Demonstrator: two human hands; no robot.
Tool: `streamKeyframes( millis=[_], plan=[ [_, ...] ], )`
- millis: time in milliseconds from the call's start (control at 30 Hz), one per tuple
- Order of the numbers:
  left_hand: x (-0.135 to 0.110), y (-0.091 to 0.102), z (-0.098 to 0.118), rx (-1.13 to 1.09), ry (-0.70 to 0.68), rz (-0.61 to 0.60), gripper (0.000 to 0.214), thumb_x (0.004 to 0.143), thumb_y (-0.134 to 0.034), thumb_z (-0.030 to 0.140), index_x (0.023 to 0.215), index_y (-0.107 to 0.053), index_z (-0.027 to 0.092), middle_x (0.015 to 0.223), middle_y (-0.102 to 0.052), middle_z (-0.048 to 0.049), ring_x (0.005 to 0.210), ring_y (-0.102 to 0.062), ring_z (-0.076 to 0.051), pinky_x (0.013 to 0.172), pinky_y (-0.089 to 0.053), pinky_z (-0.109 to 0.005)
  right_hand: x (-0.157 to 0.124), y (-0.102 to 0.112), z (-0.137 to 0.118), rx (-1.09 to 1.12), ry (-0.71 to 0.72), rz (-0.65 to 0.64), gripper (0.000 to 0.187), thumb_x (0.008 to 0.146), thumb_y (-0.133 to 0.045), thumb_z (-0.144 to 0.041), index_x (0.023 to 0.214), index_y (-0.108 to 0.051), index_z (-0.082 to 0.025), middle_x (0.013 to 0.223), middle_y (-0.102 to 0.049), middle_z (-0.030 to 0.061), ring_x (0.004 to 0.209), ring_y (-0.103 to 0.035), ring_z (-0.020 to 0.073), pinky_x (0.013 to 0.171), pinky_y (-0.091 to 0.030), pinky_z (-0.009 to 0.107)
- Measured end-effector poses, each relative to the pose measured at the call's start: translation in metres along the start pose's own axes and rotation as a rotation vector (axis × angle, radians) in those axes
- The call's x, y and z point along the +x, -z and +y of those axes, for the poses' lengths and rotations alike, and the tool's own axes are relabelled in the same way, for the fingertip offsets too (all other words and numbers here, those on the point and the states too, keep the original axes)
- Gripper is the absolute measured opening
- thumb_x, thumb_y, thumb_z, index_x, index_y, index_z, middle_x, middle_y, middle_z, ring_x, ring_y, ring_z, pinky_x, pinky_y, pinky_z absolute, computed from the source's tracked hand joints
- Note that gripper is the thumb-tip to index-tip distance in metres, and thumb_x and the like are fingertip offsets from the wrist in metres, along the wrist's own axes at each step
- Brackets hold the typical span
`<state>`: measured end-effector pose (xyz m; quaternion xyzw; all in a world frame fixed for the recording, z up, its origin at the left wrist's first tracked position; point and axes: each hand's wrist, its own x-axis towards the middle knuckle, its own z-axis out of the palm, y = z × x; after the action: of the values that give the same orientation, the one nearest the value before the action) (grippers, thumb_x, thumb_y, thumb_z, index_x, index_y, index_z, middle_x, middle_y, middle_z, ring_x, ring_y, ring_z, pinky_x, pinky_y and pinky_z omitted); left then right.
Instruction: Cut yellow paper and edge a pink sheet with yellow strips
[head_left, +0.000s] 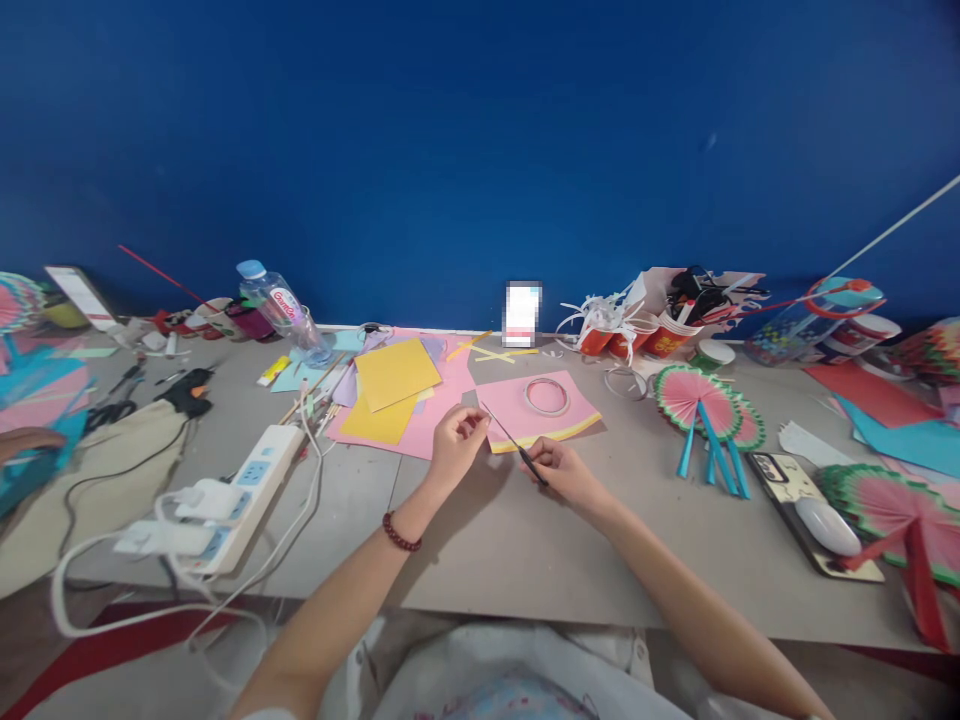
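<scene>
My right hand (559, 472) is closed around the black handle of a slim tool (534, 464) with a narrow grey shaft; its exact kind does not show. The shaft points up and left towards my left hand (460, 440), whose thumb and fingers are pinched together at its tip. Whatever the pinch holds is too small to make out. Beneath and just beyond my hands lies a pink paper sheet (506, 395) with a yellow strip along its near edge. A roll of clear tape (546, 397) rests on that sheet.
Left are yellow paper (397, 372), a white power strip (259, 490) with cables, and a tilted bottle (281, 305). A phone (521, 314) leans on the blue wall. Right are red cups (667, 338), paper fans (694, 400) and a mouse (827, 525). Another person's hand (30, 443) shows far left.
</scene>
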<state>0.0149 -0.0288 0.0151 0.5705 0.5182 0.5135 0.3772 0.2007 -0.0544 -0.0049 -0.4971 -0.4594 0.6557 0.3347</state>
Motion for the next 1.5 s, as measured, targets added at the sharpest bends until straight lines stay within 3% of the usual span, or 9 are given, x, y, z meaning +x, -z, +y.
streamKeyframes(
  millis=[233, 433, 700, 800, 933, 1100, 1267, 1500],
  plan=[
    [0.001, 0.004, -0.002, 0.188, -0.230, 0.006, 0.006, 0.080, -0.056, 0.020, 0.077, -0.061, 0.020, 0.080, -0.060, -0.0030, 0.074, -0.055, -0.015, 0.064, -0.042, -0.025, 0.000, 0.001, 0.000, 0.011, -0.004, -0.015, 0.046, 0.062, -0.075, -0.052, 0.073, -0.043, -0.022, 0.049, -0.049, -0.0110, 0.030, -0.025, 0.0011, 0.031, -0.015, 0.016],
    [0.002, 0.004, -0.002, 0.231, -0.254, 0.005, 0.006, 0.079, -0.055, 0.017, 0.076, -0.059, 0.020, 0.080, -0.060, -0.0030, 0.073, -0.055, -0.015, 0.062, -0.042, -0.026, 0.002, 0.002, 0.004, 0.018, 0.003, -0.029, 0.046, 0.062, -0.075, -0.053, 0.074, -0.043, -0.022, 0.048, -0.049, -0.0118, 0.029, -0.023, 0.0009, 0.030, -0.013, 0.016],
    [0.002, 0.006, -0.005, 0.479, -0.415, 0.084, 0.011, 0.077, -0.057, 0.016, 0.085, -0.062, 0.022, 0.091, -0.061, -0.0053, 0.093, -0.057, -0.021, 0.082, -0.045, -0.031, 0.005, 0.005, 0.007, 0.008, -0.003, -0.030, 0.045, 0.063, -0.075, -0.053, 0.075, -0.044, -0.022, 0.049, -0.051, -0.0119, 0.029, -0.024, 0.0010, 0.030, -0.014, 0.017],
    [0.003, 0.007, -0.006, 0.375, -0.324, 0.042, 0.007, 0.078, -0.056, 0.018, 0.081, -0.061, 0.021, 0.086, -0.061, -0.0042, 0.085, -0.057, -0.018, 0.075, -0.045, -0.029, 0.005, 0.005, 0.009, 0.015, -0.004, -0.027, 0.046, 0.063, -0.075, -0.053, 0.076, -0.044, -0.022, 0.050, -0.051, -0.0114, 0.029, -0.024, 0.0007, 0.030, -0.014, 0.017],
    [0.005, 0.005, -0.006, 0.083, -0.070, -0.068, 0.009, 0.077, -0.058, 0.026, 0.075, -0.061, 0.018, 0.079, -0.060, -0.0027, 0.067, -0.054, -0.013, 0.060, -0.043, -0.024, 0.005, 0.005, 0.010, 0.011, 0.003, -0.015, 0.046, 0.063, -0.075, -0.054, 0.076, -0.045, -0.022, 0.051, -0.052, -0.0104, 0.030, -0.024, 0.0007, 0.030, -0.014, 0.017],
    [0.004, 0.003, -0.003, -0.094, 0.157, -0.081, 0.019, 0.071, -0.064, 0.034, 0.076, -0.063, 0.016, 0.076, -0.061, -0.0022, 0.063, -0.052, -0.012, 0.055, -0.042, -0.022, 0.003, 0.003, 0.007, -0.008, -0.010, -0.008, 0.045, 0.063, -0.075, -0.053, 0.075, -0.045, -0.022, 0.053, -0.052, -0.0100, 0.031, -0.025, 0.0009, 0.030, -0.015, 0.016],
    [0.004, 0.002, 0.000, -0.155, 0.250, -0.066, 0.022, 0.065, -0.067, 0.036, 0.075, -0.064, 0.016, 0.071, -0.061, -0.0016, 0.060, -0.052, -0.012, 0.053, -0.041, -0.022, 0.001, 0.002, 0.005, -0.005, 0.001, -0.021, 0.044, 0.065, -0.075, -0.052, 0.076, -0.046, -0.021, 0.054, -0.051, -0.0100, 0.032, -0.025, 0.0005, 0.031, -0.016, 0.016],
    [0.008, 0.004, 0.000, -0.236, 0.237, -0.013, 0.020, 0.063, -0.068, 0.035, 0.070, -0.064, 0.017, 0.066, -0.061, 0.0000, 0.055, -0.049, -0.010, 0.052, -0.040, -0.022, 0.002, 0.002, 0.006, -0.020, -0.007, -0.025, 0.045, 0.064, -0.071, -0.057, 0.077, -0.046, -0.022, 0.054, -0.051, -0.0093, 0.030, -0.025, 0.0009, 0.031, -0.016, 0.017]
  ],
)
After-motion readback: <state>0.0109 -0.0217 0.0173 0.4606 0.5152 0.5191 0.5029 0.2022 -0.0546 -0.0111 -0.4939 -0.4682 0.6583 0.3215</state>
